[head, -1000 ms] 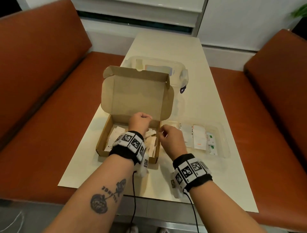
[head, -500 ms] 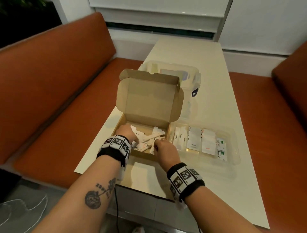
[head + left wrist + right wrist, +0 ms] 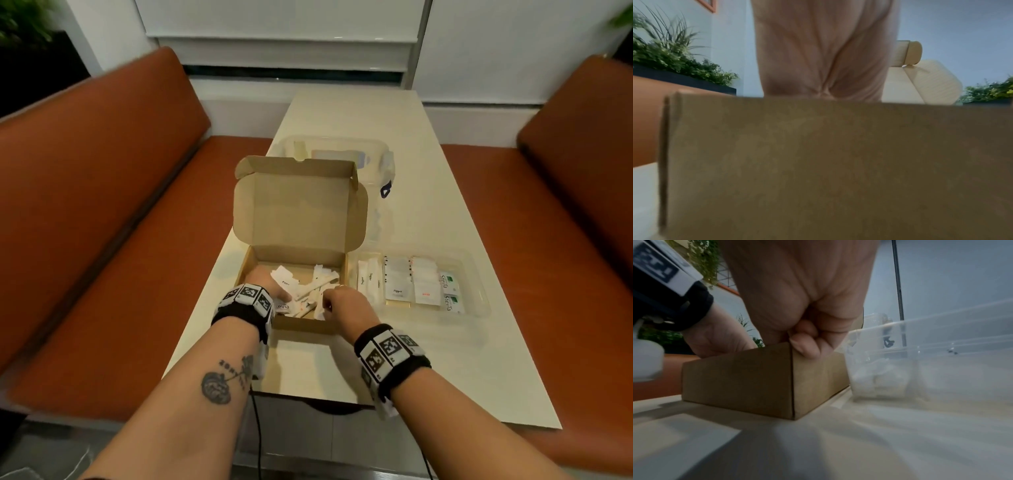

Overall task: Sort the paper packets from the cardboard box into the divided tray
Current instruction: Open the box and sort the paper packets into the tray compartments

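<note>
From the head view you've got both hands down in the cardboard box [image 3: 294,209] near the tabletop's front edge, left hand [image 3: 270,286] and right hand [image 3: 346,303] digging through loose paper packets [image 3: 308,291], with the divided tray [image 3: 476,291] just beside it already part-filled. Left wrist view is just box wall, so I can't tell what that hand's doing. Right wrist view shows your fingers [image 3: 807,347] curled at the box corner, looks like a pinch, so next you'd lift it across to its matching compartment.
</note>
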The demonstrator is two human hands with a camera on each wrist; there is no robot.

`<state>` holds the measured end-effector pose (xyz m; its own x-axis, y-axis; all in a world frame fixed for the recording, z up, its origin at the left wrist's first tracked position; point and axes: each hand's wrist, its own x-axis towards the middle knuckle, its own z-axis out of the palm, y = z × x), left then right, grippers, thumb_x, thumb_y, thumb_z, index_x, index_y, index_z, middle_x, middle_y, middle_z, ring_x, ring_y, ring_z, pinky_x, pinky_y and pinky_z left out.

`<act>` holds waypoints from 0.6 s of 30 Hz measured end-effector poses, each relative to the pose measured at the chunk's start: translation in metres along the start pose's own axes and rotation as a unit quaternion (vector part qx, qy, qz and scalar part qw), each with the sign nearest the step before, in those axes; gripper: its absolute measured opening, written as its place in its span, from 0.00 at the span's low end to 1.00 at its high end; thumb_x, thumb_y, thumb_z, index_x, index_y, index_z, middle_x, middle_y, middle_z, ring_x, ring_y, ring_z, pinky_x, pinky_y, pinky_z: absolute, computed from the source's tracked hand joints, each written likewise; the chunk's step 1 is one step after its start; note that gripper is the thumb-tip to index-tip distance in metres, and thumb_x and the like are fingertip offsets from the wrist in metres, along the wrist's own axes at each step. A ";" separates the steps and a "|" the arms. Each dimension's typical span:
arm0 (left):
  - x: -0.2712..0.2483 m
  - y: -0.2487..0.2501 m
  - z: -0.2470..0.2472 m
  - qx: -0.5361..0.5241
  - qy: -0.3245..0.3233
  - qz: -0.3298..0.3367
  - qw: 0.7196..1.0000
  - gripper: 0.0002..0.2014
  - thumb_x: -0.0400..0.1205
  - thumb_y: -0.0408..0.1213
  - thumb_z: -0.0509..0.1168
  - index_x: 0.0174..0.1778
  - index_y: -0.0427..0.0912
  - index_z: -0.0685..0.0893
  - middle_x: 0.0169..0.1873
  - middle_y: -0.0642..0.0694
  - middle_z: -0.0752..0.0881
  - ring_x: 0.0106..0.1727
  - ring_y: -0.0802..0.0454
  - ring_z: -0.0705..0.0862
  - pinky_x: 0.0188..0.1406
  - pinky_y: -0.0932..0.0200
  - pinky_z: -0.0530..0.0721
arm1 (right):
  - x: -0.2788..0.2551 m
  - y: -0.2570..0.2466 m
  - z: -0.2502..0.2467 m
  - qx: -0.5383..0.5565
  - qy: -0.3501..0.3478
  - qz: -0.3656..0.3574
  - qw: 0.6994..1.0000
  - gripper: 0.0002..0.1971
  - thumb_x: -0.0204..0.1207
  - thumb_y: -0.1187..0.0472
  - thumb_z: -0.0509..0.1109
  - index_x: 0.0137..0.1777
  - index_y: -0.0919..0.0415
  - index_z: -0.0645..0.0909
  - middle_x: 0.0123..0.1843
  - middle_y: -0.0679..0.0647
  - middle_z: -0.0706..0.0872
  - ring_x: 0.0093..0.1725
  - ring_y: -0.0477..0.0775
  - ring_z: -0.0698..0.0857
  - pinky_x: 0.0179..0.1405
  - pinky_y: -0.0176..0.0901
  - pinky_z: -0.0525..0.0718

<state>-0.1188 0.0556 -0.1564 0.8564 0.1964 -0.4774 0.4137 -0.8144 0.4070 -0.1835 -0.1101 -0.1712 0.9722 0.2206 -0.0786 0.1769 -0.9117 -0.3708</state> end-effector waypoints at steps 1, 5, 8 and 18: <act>0.000 -0.001 0.000 -0.003 -0.001 0.007 1.000 0.34 0.69 0.39 0.80 0.69 0.34 0.76 0.68 0.38 0.80 0.67 0.40 0.80 0.54 0.54 0.77 | 0.000 -0.001 -0.001 -0.002 -0.001 0.004 1.000 0.07 0.79 0.66 0.64 0.53 0.63 0.82 0.51 0.58 0.85 0.51 0.57 0.83 0.55 0.45 0.83; 0.002 -0.004 0.000 -0.010 0.001 0.038 0.999 0.34 0.73 0.42 0.77 0.73 0.32 0.74 0.71 0.37 0.78 0.70 0.40 0.78 0.64 0.51 0.77 | -0.002 -0.003 -0.002 -0.011 0.000 0.011 1.000 0.07 0.79 0.67 0.63 0.53 0.63 0.82 0.51 0.59 0.84 0.50 0.57 0.83 0.54 0.44 0.82; 0.002 -0.004 -0.001 -0.037 0.006 0.054 0.998 0.29 0.76 0.40 0.74 0.71 0.32 0.76 0.70 0.37 0.80 0.68 0.40 0.79 0.64 0.52 0.77 | -0.002 -0.004 -0.003 -0.015 0.001 0.019 1.000 0.07 0.80 0.66 0.63 0.53 0.63 0.82 0.51 0.59 0.84 0.50 0.57 0.83 0.54 0.43 0.81; -0.004 0.011 -0.023 -0.264 0.064 0.168 0.948 0.11 0.80 0.36 0.69 0.56 0.36 0.86 0.49 0.40 0.89 0.48 0.44 0.85 0.50 0.52 0.81 | 0.004 -0.009 -0.017 0.089 0.107 0.055 0.989 0.10 0.81 0.60 0.62 0.46 0.65 0.82 0.43 0.59 0.86 0.42 0.56 0.81 0.41 0.44 0.77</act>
<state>-0.1109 0.0579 -0.1320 0.9836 0.0676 -0.1674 0.1796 -0.4623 0.8683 -0.1791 -0.1069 -0.1528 0.9976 0.0283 0.0633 0.0576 -0.8463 -0.5296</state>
